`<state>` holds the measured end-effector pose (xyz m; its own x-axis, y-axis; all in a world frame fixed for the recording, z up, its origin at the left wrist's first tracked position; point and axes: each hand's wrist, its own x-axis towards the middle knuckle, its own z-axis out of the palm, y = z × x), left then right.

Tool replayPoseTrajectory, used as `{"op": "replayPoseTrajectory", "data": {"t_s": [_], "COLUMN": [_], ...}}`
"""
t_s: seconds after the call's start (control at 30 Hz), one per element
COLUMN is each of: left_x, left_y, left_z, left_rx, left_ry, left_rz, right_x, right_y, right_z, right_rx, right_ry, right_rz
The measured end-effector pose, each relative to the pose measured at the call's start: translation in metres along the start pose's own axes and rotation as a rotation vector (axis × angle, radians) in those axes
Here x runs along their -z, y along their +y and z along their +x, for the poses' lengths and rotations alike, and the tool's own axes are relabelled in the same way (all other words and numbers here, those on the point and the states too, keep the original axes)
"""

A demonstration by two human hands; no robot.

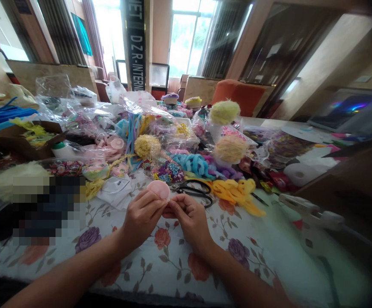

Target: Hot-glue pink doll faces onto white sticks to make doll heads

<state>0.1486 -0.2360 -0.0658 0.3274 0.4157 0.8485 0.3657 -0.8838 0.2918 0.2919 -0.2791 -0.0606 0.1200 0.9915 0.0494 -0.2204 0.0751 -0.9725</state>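
Observation:
A pink round disc (159, 189), flat and soft-looking, is pinched between the fingers of my left hand (143, 212). My right hand (188, 216) meets it at the disc's lower right edge, thumb and fingers pressed together; what lies between those fingertips is too small to make out. Just behind my right hand lie black-handled scissors (195, 187) on the flowered tablecloth (134, 256). A bundle of yellow-orange fuzzy strips (234, 191) is to their right. White paper or plastic packets (115, 190) rest to the left of the disc.
At the right stands a white glue gun (311, 218) with its cord. Yarn pompoms (231, 147), blue fuzzy strips (194, 164) and plastic bags of trimmings crowd the table's far side. A cardboard box (28, 137) stands at the left, near a pale fluffy ball (16, 179).

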Motion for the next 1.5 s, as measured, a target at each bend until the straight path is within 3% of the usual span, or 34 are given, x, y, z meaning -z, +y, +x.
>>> {"op": "replayPoseTrajectory", "data": {"t_s": [0.83,1.0,1.2,1.5], "left_x": [-0.0005,-0.0016,-0.0015,-0.0005], "left_y": [0.0033,0.0008,-0.0022,-0.0016], "left_z": [-0.0061,-0.0058,0.0007,-0.0012], "left_rx": [-0.103,-0.092,0.000,-0.012], "left_ry": [-0.048,-0.045,0.059,0.021], "left_rz": [-0.011,-0.009,-0.031,-0.007], "right_x": [0.0001,0.0000,-0.0013,0.0006], "right_y": [-0.0012,0.0004,0.0000,-0.0010], "right_z": [-0.0044,-0.0023,0.0019,0.0051], "right_rx": [0.157,0.115,0.037,-0.074], "right_ry": [-0.008,-0.005,-0.052,-0.054], "right_rz": [-0.223,-0.198,0.025,0.124]}}
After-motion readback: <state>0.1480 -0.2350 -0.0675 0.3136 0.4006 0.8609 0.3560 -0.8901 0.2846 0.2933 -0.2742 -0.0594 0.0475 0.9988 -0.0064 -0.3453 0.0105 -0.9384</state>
